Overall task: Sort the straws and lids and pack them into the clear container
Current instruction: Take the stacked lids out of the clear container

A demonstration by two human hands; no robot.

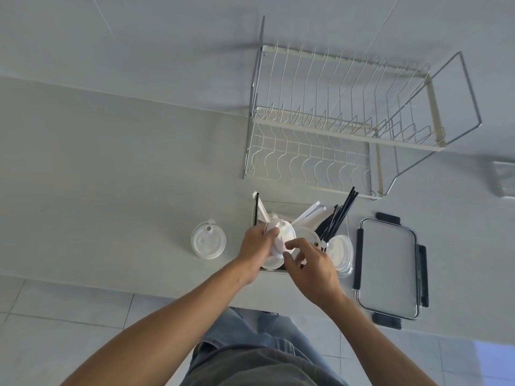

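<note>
The clear container [281, 204] stands on the counter near its front edge, holding white lids, white straws [308, 211] and a bundle of black straws [338, 215]. My left hand [255, 246] grips a stack of white lids [282, 235] over the container's left half. My right hand [310, 267] sits just right of it, fingers curled and touching the same stack. More lids [341, 253] lean at the container's right end. A separate stack of white lids [208, 240] rests on the counter to the left.
The container's clear cover with black clips [388, 267] lies flat on the counter to the right. A wire dish rack [348, 121] stands behind against the wall. The counter's front edge runs just below my hands, with tiled floor beneath.
</note>
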